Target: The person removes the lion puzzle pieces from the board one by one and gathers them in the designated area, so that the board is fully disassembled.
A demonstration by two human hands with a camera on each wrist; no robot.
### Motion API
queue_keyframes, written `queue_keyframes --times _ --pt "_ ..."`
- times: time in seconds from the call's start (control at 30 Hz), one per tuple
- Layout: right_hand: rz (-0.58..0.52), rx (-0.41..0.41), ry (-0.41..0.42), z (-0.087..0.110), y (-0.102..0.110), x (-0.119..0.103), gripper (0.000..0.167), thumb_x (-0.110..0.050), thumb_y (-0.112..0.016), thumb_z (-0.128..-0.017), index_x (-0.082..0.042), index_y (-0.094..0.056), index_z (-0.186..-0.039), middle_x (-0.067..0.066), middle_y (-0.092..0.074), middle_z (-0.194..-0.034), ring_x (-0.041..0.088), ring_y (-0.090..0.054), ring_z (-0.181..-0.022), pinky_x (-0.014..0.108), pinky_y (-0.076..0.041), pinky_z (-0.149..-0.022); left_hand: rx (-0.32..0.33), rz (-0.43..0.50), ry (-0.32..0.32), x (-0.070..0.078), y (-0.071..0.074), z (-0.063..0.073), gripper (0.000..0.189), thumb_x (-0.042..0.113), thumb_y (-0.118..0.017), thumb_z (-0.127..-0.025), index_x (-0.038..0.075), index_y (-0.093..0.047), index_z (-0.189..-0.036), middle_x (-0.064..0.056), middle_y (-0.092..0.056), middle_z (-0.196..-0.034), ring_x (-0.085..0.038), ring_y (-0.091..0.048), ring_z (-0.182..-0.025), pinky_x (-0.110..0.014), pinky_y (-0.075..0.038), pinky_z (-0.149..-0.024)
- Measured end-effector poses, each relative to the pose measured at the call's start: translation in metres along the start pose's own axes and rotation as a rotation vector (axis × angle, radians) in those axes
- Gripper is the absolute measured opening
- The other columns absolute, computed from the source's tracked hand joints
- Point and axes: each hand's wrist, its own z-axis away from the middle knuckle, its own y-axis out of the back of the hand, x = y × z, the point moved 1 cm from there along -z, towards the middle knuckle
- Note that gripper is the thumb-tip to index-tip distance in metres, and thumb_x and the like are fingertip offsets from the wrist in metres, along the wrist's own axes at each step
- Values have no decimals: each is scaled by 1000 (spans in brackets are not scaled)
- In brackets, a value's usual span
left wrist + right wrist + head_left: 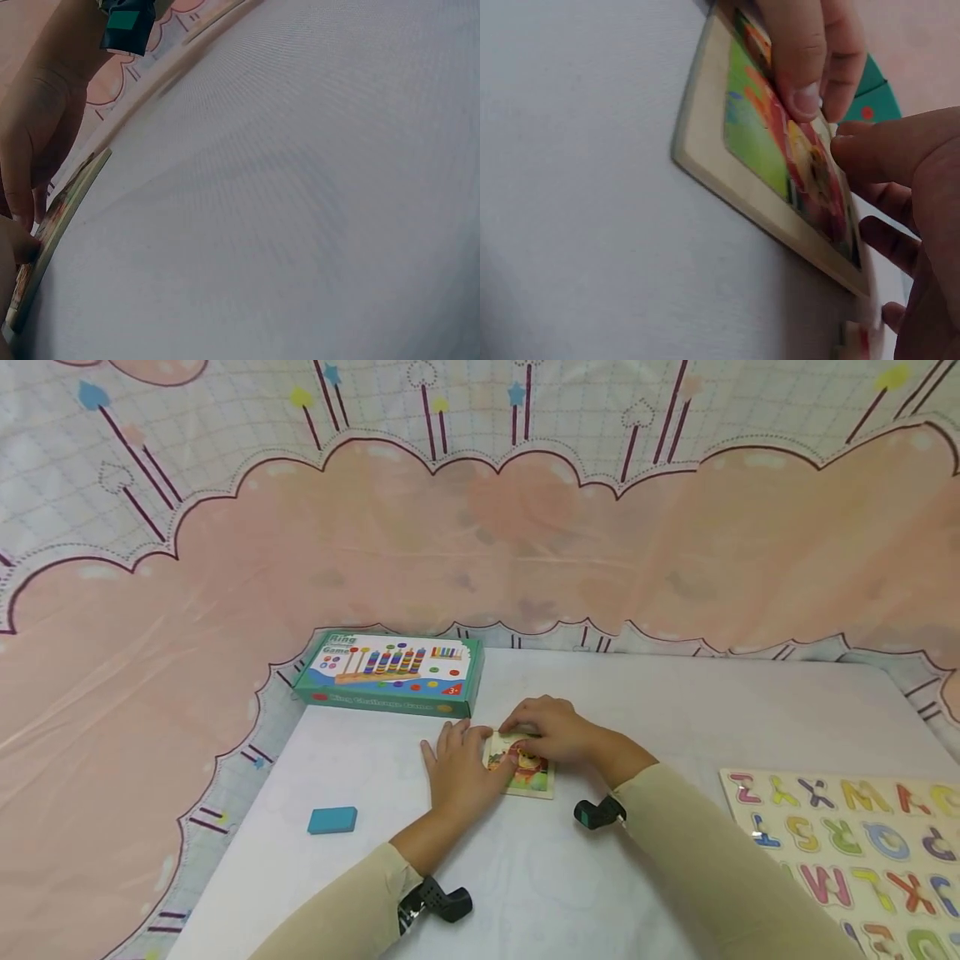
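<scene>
A small wooden picture puzzle [536,787] with a pale frame lies on the white table between both hands. My left hand [459,772] rests at its left side, fingers spread and fairly straight, the thumb on the picture. From the upper right, my right hand [558,731] holds the puzzle's top edge, its fingers curved and its thumb over the picture. In the right wrist view, the board [735,184] shows a green, red and yellow picture, and both thumbs meet near its middle. The left wrist view catches only the board's edge [64,225], beside the fingers.
A green ring game box [390,672] lies at the back left. Nearer the front left is a blue block [332,820]. An alphabet puzzle board [813,781] covers the right front. A small reddish wooden piece [853,341] shows low in the right wrist view.
</scene>
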Motion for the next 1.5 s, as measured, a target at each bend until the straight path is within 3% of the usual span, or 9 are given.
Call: queue_keyframes --times 0.67,1.07,1.5 --pt "5 -32 -109 -1 -2 -4 28 -15 -72 -100 -28 -77 -125 -3 -67 -133 27 -53 -130 59 -33 -114 -17 12 1 3 2 -1 60 55 -72 -94 14 -64 -137 -17 -45 -161 -44 -25 -158 -77 1 -121" --pt "-98 25 -90 3 -2 -5 23 -18 -74 -101 -26 -78 -122 -7 -72 -128 23 -58 -124 57 -33 -114 -8 7 3 2 1 -1 60 56 -71 -94 15 -64 -137 -16 -46 -161 -43 -27 -158 -76 0 -122" --pt "-177 82 -176 1 -7 -5 23 -16 -72 -101 -24 -78 -122 -10 -76 -120 20 -57 -108 51 -36 -111 -4 2 -1 1 0 -2 60 54 -71 -94 15 -64 -138 -16 -46 -161 -43 -27 -158 -77 -1 -121"
